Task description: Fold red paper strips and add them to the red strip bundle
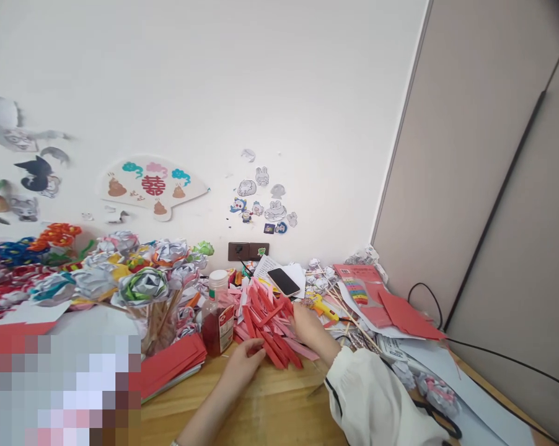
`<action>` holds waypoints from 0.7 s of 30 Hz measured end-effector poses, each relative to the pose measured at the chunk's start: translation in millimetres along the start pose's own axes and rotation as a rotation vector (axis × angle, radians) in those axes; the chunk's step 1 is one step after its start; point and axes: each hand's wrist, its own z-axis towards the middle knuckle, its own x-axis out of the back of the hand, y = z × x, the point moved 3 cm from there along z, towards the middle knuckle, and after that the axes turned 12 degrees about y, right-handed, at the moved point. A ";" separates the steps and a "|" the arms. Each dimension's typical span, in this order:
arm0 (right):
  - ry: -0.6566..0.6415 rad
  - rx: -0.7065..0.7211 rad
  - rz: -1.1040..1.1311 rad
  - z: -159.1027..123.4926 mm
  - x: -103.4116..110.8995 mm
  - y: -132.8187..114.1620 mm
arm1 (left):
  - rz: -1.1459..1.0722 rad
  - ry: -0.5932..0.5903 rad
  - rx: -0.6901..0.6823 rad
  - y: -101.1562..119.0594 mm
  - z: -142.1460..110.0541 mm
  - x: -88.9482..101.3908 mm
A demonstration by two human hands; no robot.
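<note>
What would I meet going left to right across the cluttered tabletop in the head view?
Orange flower bunch, green-and-white paper flower, white-capped bottle, heap of red and pink strips, yellow tool, bright red paper.

Behind the grip of the right hand (302, 319): a loose, off-white fabric sleeve (377, 393) with a thin black stripe (334, 397). Behind the left hand (246, 360): a bare forearm (212, 406).
</note>
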 end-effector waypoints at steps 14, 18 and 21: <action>-0.044 -0.005 0.162 40.9 15.6 -21.6 | 0.072 0.083 -0.165 3.7 1.3 4.1; -0.156 0.038 0.160 -1.7 6.5 -9.9 | 0.124 0.137 -0.210 6.0 0.3 5.2; -0.101 0.056 0.072 -26.7 -8.9 -12.9 | 0.169 0.174 -0.245 8.2 -2.1 7.8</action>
